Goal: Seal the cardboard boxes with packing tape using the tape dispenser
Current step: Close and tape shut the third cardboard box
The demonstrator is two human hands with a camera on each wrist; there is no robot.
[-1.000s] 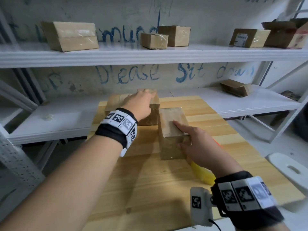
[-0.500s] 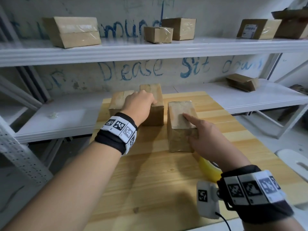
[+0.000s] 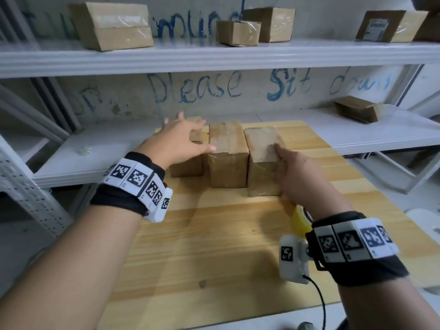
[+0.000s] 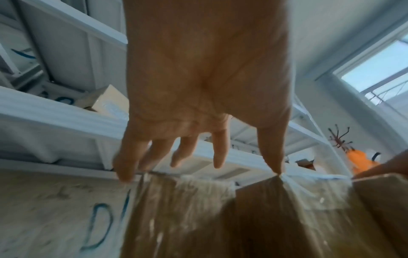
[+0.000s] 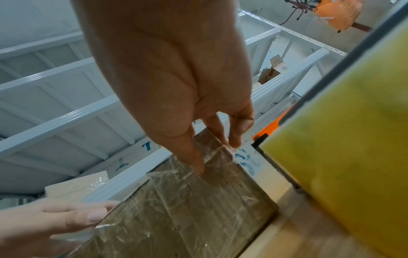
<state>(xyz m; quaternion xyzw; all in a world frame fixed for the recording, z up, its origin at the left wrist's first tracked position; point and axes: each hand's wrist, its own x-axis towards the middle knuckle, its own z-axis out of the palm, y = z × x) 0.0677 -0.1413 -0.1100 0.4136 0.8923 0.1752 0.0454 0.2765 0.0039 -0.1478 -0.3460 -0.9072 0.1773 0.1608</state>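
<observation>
Resting on the right box [image 3: 262, 148], right hand [image 3: 300, 177] fingers [image 3: 277, 148] lie straight on its taped top; left hand [image 3: 176, 141] spread, thumb touching middle box [image 3: 227, 153] on bench [image 3: 214, 234].

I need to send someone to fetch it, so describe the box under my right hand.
On the pale wooden table below the white shelves, three brown cardboard boxes stand in a row. It is the rightmost taped cardboard box, nearest the yellow tape dispenser, with the right hand resting a finger on its top.
</observation>
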